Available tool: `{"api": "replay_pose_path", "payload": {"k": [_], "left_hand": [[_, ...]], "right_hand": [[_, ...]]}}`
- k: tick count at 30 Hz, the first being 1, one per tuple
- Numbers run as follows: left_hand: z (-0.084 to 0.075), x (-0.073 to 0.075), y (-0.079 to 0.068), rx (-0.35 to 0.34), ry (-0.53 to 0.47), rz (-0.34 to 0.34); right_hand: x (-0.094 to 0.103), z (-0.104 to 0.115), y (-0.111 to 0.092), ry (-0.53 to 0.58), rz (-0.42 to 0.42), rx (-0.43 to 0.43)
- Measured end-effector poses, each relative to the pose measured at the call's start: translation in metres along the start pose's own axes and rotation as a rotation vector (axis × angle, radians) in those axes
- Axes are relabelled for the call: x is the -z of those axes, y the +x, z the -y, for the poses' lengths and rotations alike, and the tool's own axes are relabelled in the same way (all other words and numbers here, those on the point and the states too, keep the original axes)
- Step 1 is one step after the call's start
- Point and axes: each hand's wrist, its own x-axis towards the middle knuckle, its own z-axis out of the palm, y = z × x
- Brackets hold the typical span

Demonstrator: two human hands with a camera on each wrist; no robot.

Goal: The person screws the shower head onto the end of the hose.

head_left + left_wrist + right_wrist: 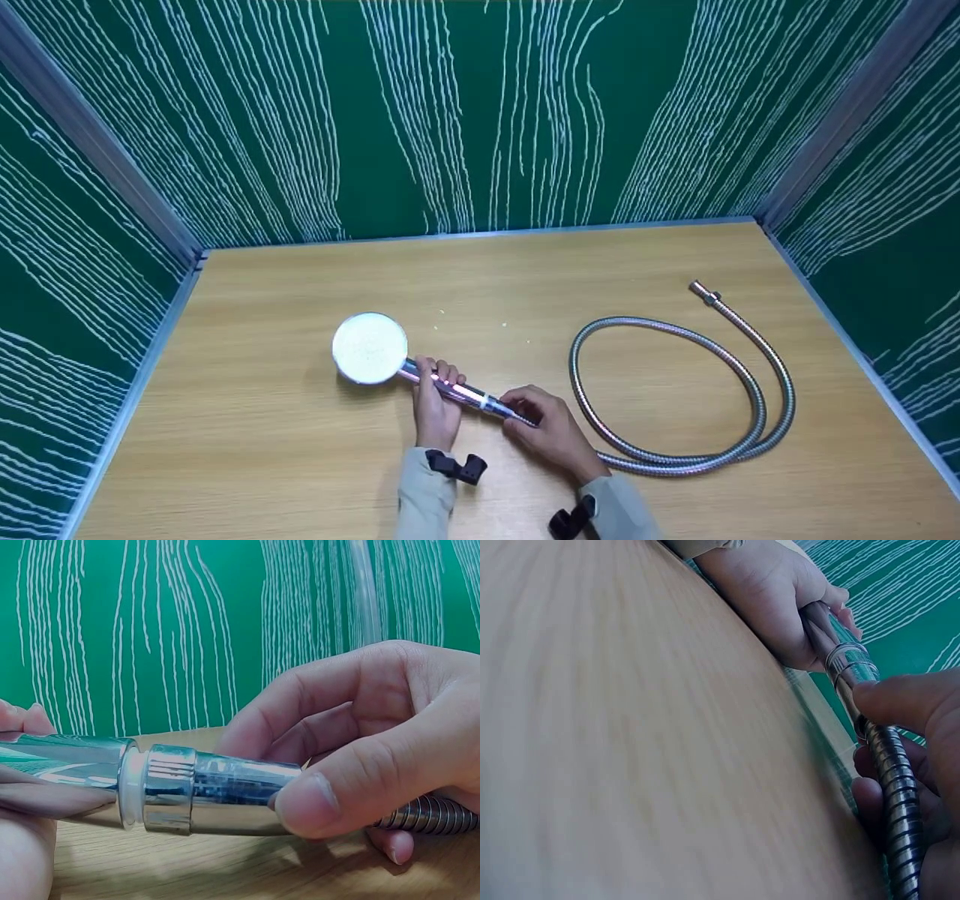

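Observation:
A chrome hand shower with a round white face (370,348) is tilted above the tabletop, its head to the left. My left hand (437,414) grips its handle (461,393). At the handle's lower end, my right hand (553,433) pinches the tapered chrome connector (244,791) of a metal shower hose (679,469) between thumb and fingers. In the left wrist view, a pale ring (133,791) shows between handle and connector, which are in line. The ribbed hose (900,802) runs out through my right hand; its fingers are partly hidden there.
The hose loops on the right of the wooden table (262,450), its free end (703,292) pointing to the back. Green panels (525,112) with white wavy lines enclose the back and sides. A few small white specks (504,325) lie behind my hands.

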Motion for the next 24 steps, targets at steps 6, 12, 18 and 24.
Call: {"api": "replay_pose_path", "payload": {"k": [6, 12, 18, 24], "left_hand": [[0.0, -0.001, 0.0, 0.005, 0.004, -0.014], [-0.001, 0.0, -0.001, -0.001, 0.011, 0.007], [-0.001, 0.0, -0.002, 0.0, 0.015, 0.016], [0.0, 0.0, -0.001, -0.002, 0.014, 0.009]], "right_hand": [[0.003, 0.013, 0.0, -0.008, 0.006, -0.013], [-0.003, -0.015, 0.0, -0.01, 0.006, -0.025], [-0.002, -0.021, 0.0, 0.019, 0.018, -0.013], [-0.002, -0.02, 0.0, -0.007, 0.011, 0.02]]}}
